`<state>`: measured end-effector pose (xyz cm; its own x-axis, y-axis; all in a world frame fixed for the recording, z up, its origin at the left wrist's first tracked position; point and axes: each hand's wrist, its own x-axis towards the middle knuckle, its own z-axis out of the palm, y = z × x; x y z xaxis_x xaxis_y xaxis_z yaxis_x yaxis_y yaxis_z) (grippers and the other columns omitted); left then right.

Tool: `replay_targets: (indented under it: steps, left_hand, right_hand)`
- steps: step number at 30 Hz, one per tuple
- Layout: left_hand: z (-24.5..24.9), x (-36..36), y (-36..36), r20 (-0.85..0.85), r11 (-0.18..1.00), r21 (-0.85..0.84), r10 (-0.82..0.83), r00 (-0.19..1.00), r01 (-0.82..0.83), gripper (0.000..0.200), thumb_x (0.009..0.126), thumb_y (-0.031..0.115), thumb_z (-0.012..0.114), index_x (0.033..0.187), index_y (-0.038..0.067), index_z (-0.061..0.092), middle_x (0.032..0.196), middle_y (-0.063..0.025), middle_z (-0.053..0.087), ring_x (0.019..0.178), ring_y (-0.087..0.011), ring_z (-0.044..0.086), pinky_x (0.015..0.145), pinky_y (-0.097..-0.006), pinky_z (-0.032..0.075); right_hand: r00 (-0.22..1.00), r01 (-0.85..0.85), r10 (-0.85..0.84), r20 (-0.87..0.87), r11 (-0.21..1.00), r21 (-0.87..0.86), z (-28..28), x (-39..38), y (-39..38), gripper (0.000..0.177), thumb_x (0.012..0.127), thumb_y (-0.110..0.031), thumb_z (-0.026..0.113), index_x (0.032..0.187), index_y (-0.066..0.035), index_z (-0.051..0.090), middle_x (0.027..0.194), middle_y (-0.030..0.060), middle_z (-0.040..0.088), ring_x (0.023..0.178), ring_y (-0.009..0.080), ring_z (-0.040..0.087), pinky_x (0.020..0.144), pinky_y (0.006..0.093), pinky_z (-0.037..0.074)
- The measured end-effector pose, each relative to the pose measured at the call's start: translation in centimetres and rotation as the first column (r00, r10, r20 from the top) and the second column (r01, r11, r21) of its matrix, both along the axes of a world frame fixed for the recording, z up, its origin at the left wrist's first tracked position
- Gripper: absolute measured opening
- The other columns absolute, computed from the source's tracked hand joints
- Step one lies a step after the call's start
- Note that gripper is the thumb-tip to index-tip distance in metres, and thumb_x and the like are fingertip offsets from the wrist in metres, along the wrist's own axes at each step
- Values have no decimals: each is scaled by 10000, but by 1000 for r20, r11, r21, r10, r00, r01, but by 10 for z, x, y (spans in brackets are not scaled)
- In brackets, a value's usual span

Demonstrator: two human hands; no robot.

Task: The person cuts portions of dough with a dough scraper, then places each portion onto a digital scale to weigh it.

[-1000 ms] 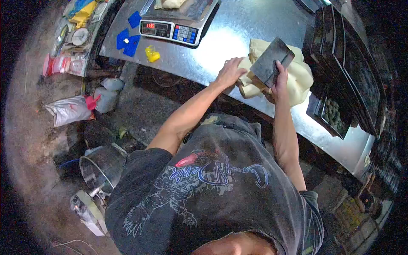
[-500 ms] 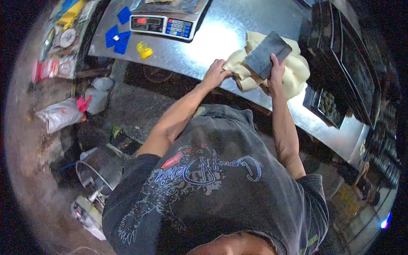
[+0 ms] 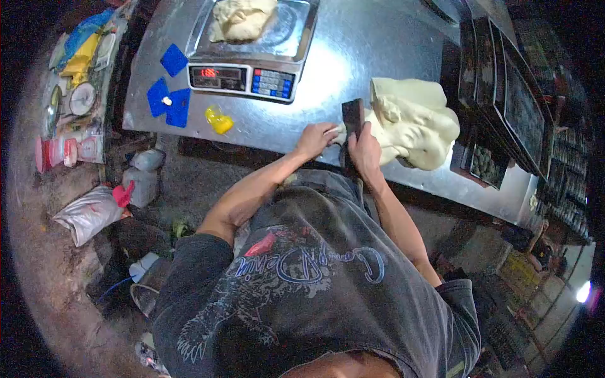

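Observation:
A large pale dough mass (image 3: 419, 123) lies on the metal table's right part. My right hand (image 3: 365, 151) is closed on a dark flat scraper (image 3: 353, 120), which stands on edge at the dough's left side. Just left of the blade, my left hand (image 3: 317, 140) pinches a small end of dough. Another lump of dough (image 3: 242, 19) rests on the tray of a digital scale (image 3: 242, 80) with a lit red display.
Blue pieces (image 3: 173, 101) and a yellow item (image 3: 218, 120) lie on the metal table (image 3: 142, 107) at the left. Dark trays (image 3: 504, 94) stand at the right. A white sack (image 3: 91, 211) sits on the floor, left.
The scraper has gone from lying tilted over the dough to upright at its left edge, my right hand moving left with it. The view has shifted, showing more of the scale and its dough.

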<state>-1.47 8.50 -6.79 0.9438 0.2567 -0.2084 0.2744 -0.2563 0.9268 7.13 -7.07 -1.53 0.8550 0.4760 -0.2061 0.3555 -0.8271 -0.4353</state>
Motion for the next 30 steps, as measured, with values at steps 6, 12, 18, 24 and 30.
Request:
replay_targets:
  steps: [6, 12, 18, 24, 30]
  left_hand:
    - [56, 30, 82, 305, 945, 93, 273, 913, -313, 275, 985, 172, 601, 1208, 30, 673, 1003, -147, 723, 857, -210, 695, 698, -326, 538]
    - [114, 88, 211, 728, 514, 496, 192, 658, -699, 283, 905, 103, 610, 1186, 105, 651, 1282, -102, 593, 1217, -294, 526, 1080, -473, 339]
    - [78, 84, 244, 596, 250, 741, 181, 782, -623, 181, 895, 153, 634, 1040, 168, 742, 1222, 11, 638, 1230, -268, 512, 1094, -513, 270]
    - [97, 85, 217, 607, 329, 643, 333, 722, -692, 158, 921, 179, 593, 991, 155, 732, 1075, -65, 722, 1072, -284, 639, 1044, -514, 356]
    - [72, 65, 76, 511, 791, 325, 314, 800, -519, 193, 930, 77, 555, 1056, 80, 701, 1128, -133, 713, 980, -334, 690, 887, -410, 529]
  right_hand:
    - [982, 97, -67, -177, 981, 168, -20, 35, 7, 463, 916, -323, 674, 1198, 0, 501, 967, 290, 700, 919, 474, 673, 810, 521, 524]
    - [951, 114, 3, -310, 926, 360, -8, 42, 1, 403, 905, -202, 712, 1213, 25, 586, 1060, 217, 718, 976, 332, 698, 863, 408, 526]
    - [880, 250, 14, -474, 836, 489, -13, 51, -12, 363, 905, -164, 703, 1194, 32, 603, 1043, 118, 713, 935, 205, 658, 852, 355, 514]
    - [927, 299, -43, -372, 680, 669, 23, 77, -68, 453, 919, -166, 694, 1308, 26, 564, 1119, 115, 683, 975, 198, 629, 903, 353, 502]
    - [915, 386, -177, -363, 647, 657, -8, 125, -125, 497, 912, -288, 710, 1266, 37, 585, 1141, 142, 666, 1025, 243, 615, 946, 372, 473]
